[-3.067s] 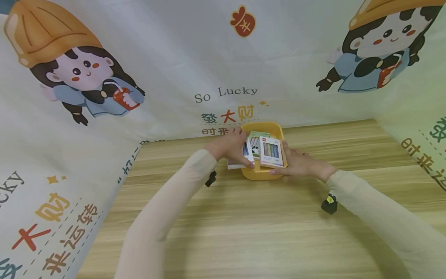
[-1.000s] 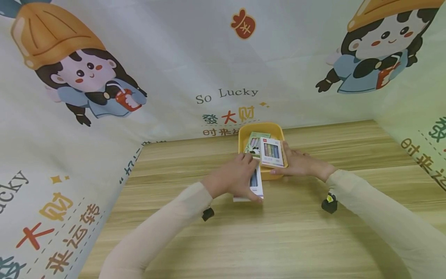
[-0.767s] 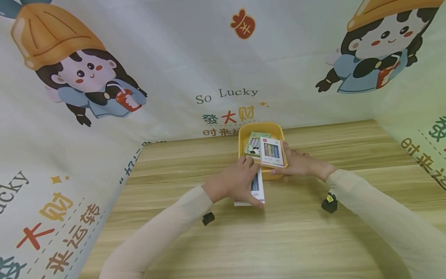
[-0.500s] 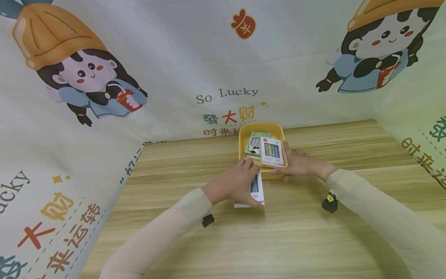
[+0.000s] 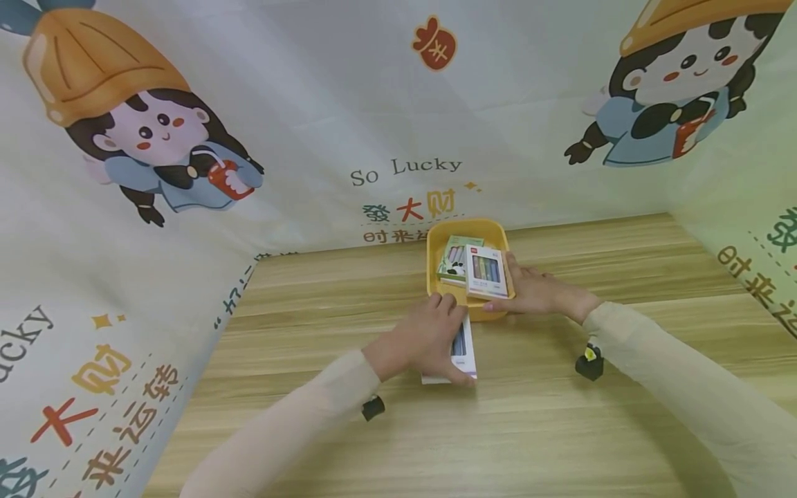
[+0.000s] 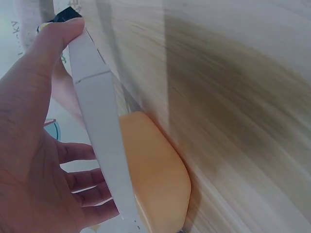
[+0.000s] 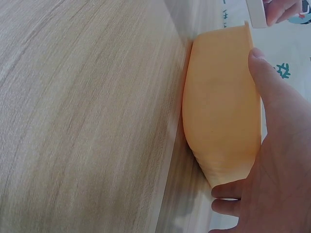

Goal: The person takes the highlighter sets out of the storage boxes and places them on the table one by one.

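In the head view my left hand grips a white crayon box with a window showing coloured sticks. The box is just in front of a yellow plastic bin, and the hand covers its left part. The left wrist view shows thumb and fingers at opposite ends of the white box, which is above the wood surface. My right hand holds the bin's right front corner, thumb at the rim in the right wrist view. In the bin lie another white crayon box and a green box, which partly overlap.
The wood-grain table runs out to both sides and toward me. A printed cloth stands up behind the bin, which is close to it, and along both sides. A black wrist device hangs below each sleeve.
My left hand has drawn the white crayon box from the bin's left side toward me, past its front rim. The right hand, the bin and the boxes in it stay nearly still.
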The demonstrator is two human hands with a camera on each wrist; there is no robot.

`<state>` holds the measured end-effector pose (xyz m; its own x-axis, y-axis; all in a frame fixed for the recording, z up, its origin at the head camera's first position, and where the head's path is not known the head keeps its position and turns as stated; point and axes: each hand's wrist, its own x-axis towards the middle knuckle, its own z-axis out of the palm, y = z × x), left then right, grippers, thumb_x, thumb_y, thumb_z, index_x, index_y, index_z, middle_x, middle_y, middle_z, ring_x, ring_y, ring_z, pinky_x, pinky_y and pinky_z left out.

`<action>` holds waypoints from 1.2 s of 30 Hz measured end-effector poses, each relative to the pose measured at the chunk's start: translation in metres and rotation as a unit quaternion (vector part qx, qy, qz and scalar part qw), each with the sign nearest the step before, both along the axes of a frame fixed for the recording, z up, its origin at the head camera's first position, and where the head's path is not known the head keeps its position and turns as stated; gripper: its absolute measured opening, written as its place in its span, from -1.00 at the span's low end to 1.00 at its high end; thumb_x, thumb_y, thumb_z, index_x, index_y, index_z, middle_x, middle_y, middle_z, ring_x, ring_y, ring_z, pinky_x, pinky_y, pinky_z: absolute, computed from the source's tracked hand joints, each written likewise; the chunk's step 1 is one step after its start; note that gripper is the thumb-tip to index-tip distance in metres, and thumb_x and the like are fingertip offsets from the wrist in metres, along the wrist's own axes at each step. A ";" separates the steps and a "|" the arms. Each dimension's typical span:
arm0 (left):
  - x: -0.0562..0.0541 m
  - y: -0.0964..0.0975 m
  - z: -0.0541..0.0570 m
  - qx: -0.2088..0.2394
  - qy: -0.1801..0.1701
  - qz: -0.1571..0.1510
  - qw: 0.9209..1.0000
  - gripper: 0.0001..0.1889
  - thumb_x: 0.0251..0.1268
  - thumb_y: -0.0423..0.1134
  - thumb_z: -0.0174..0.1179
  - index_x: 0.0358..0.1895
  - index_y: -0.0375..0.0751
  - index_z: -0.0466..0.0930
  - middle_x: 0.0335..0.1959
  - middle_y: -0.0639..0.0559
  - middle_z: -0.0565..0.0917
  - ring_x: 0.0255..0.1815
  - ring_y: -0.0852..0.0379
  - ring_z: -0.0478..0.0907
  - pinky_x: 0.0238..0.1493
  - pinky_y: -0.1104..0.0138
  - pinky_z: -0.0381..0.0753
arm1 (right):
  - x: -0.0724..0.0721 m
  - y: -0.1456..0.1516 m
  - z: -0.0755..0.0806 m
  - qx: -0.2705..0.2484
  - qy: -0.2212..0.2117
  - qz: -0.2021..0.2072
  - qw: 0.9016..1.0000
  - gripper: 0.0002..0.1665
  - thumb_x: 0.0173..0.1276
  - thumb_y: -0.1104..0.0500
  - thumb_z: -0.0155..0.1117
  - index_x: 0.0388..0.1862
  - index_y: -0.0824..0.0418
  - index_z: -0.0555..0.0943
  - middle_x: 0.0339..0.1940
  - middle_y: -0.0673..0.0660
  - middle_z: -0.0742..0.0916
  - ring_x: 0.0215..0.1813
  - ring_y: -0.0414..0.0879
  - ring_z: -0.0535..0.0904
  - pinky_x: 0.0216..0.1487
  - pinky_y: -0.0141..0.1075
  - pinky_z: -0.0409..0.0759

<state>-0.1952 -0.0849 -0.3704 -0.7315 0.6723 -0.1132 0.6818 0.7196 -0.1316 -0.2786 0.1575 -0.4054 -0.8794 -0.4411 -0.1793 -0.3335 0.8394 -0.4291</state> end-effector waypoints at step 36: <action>0.020 0.010 -0.022 0.016 0.015 -0.035 0.999 0.17 -0.21 0.65 0.18 0.35 -0.22 0.29 0.08 -0.03 0.46 0.05 0.11 0.35 0.21 0.28 0.51 | 0.000 0.000 0.000 0.005 0.001 -0.005 1.000 0.48 0.24 -0.54 0.08 0.56 0.42 -0.43 0.57 0.48 0.15 0.55 0.47 0.08 0.44 0.47 0.06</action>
